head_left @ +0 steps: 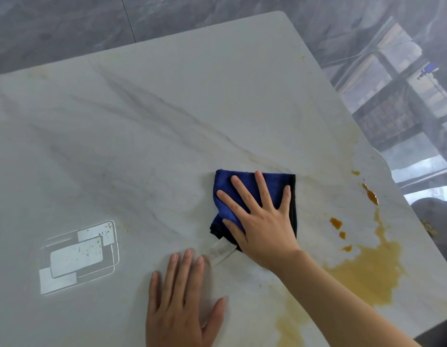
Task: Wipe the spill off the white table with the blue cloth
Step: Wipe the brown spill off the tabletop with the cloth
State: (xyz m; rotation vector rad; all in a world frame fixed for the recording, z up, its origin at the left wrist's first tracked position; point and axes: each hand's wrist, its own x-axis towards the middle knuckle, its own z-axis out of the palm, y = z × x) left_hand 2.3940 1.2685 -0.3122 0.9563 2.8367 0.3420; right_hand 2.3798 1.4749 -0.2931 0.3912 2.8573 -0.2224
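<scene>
A folded blue cloth (242, 185) with a black edge and a white tag lies on the white marble table (167, 121), right of centre. My right hand (261, 217) presses flat on the cloth, fingers spread. My left hand (183, 300) rests flat on the bare table just below and left of the cloth, holding nothing. An orange-brown spill (370, 269) spreads over the table's right side, with darker drops above it and a paler smear (291, 326) near the front edge. The cloth lies to the left of the main puddle, apart from it.
The table's right edge (382, 156) curves close to the spill, with grey glossy floor beyond. The far edge runs along the top. A bright window reflection (78, 256) lies on the table at the left.
</scene>
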